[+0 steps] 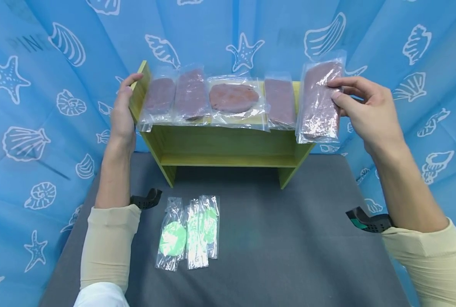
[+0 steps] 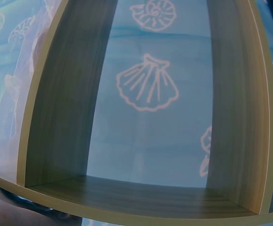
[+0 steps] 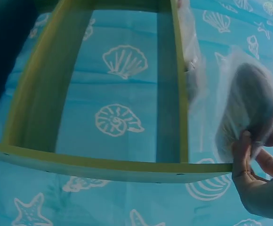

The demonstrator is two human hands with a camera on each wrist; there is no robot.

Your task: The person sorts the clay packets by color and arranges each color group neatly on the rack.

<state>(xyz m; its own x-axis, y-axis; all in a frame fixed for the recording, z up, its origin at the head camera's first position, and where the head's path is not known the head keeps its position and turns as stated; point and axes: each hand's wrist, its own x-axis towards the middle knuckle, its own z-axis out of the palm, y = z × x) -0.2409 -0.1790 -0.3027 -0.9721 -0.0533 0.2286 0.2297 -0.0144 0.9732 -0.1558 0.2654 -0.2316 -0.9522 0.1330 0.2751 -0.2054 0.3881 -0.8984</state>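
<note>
The bagged brown slab (image 1: 321,102) is pinched by the right hand (image 1: 371,111) at the right end of the wooden shelf (image 1: 228,160); the left hand (image 1: 122,113) grips the left end. Four similar packets (image 1: 191,94) line the top, green packets (image 1: 173,238) lie near on the bench (image 1: 274,256), and faint letters (image 1: 27,43) "PIN" mark the curtain (image 1: 97,55), far left.

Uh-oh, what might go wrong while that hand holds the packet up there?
The shiny packet might slip and fall, because the right hand pinches it by just one side.

The oval packet might get knocked off the shelf if it's bumped, since its bottom corner pokes past the front edge.
</note>
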